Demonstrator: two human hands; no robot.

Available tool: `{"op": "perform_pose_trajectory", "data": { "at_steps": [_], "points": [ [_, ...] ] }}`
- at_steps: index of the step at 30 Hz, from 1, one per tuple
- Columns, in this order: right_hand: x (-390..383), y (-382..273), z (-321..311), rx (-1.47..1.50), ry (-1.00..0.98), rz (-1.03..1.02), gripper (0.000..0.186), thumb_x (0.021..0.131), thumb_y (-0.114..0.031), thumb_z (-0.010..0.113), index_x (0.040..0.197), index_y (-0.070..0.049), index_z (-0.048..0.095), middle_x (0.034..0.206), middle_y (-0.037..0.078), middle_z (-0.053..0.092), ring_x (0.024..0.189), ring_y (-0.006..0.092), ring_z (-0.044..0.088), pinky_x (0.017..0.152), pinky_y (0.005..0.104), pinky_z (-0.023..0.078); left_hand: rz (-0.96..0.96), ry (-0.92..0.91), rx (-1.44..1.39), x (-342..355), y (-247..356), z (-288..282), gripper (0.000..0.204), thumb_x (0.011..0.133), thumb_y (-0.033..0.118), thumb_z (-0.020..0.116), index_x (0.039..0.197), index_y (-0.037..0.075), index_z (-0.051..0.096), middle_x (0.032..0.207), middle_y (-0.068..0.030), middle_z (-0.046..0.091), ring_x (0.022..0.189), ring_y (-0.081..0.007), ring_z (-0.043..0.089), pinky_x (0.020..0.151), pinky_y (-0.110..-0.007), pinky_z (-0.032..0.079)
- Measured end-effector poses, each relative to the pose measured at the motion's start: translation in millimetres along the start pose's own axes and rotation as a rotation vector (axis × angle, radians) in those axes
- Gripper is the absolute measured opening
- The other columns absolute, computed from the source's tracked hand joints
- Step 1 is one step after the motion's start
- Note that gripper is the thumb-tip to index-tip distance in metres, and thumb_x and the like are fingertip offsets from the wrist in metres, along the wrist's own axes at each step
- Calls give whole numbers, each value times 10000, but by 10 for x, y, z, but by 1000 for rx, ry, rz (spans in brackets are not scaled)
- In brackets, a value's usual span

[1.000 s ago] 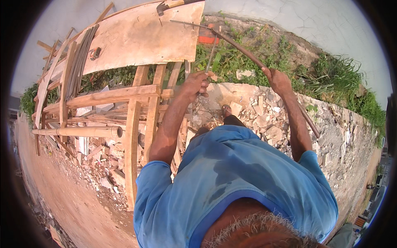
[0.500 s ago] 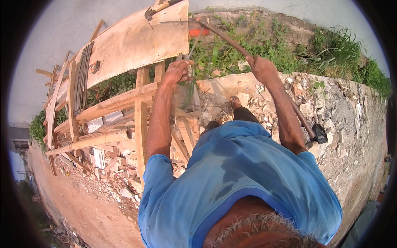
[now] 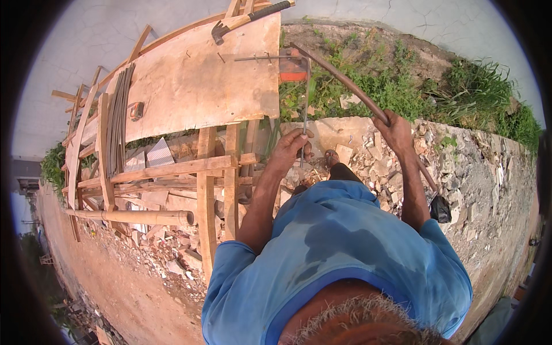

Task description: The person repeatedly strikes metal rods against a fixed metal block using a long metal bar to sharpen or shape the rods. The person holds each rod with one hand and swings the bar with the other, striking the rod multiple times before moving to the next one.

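My left hand (image 3: 287, 150) is closed on a thin metal rod (image 3: 306, 103), which rises to the right edge of the plywood sheet (image 3: 190, 92). My right hand (image 3: 395, 131) grips a long brown metal pipe (image 3: 345, 77), slanting up to the rod's top. Another thin length of rod (image 3: 259, 58) lies crosswise there, by nails standing in the board. An orange object (image 3: 292, 76) sits just below that junction. A claw hammer (image 3: 241, 23) rests on the board's upper edge; a small tape measure (image 3: 136, 111) lies on its left part.
A rough timber frame (image 3: 204, 195) carries the board, a bundle of rods (image 3: 119, 123) and a bamboo pole (image 3: 138, 216). Broken rubble (image 3: 382, 167) surrounds my feet, with a black bag (image 3: 440, 210) at right. Weeds (image 3: 471, 92) grow along the cracked wall (image 3: 437, 20).
The view first shifted up, then down, so the board and both hands sit lower in the picture now. My hands still hold the rod and pipe, in much the same arrangement.
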State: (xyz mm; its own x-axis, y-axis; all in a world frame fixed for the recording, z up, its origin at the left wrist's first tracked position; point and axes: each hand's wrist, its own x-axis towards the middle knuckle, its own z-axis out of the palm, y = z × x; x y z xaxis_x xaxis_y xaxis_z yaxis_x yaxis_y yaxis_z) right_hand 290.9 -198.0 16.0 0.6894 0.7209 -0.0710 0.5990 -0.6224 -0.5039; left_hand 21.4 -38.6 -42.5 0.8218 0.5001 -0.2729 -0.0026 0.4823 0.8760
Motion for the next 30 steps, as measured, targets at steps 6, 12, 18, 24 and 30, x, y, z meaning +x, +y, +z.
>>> {"op": "perform_pose_trajectory", "data": {
  "at_steps": [6,12,18,24,30],
  "points": [
    [503,-630,768,626,-163,-87,380,857,-352,698,1013,-6,690,661,39,583,593,147,564,551,331,452,119,-41,128,189,-151,389,202,1033,214,503,1063,41,602,747,-19,578,684,-115,572,665,-289,490],
    [824,-1138,945,746,28,-227,363,862,-305,700,1070,-9,682,667,36,577,624,146,581,569,343,448,239,37,552,434,85,484,300,1003,305,568,965,10,609,693,-55,602,643,-114,602,619,-309,491],
    [926,-1140,560,1071,-124,-211,269,935,-265,687,1090,-58,614,610,-65,451,470,37,400,419,247,322,872,627,813,487,966,47,333,912,332,695,1068,40,669,882,-112,679,814,-244,678,746,-373,532],
    [943,-1121,153,1285,-342,-224,224,985,-270,627,1116,-91,604,575,-69,393,432,42,362,396,233,313,1120,714,1321,1033,1796,-248,328,954,314,614,1158,60,658,981,-158,663,955,-315,645,840,-440,508],
    [1201,-911,105,1298,-466,-220,265,984,-304,630,1123,-82,592,580,-58,414,434,48,383,397,232,333,567,483,1157,1011,1907,-343,339,986,285,555,1191,33,651,949,-201,697,878,-385,666,784,-459,522]
  ]
}}
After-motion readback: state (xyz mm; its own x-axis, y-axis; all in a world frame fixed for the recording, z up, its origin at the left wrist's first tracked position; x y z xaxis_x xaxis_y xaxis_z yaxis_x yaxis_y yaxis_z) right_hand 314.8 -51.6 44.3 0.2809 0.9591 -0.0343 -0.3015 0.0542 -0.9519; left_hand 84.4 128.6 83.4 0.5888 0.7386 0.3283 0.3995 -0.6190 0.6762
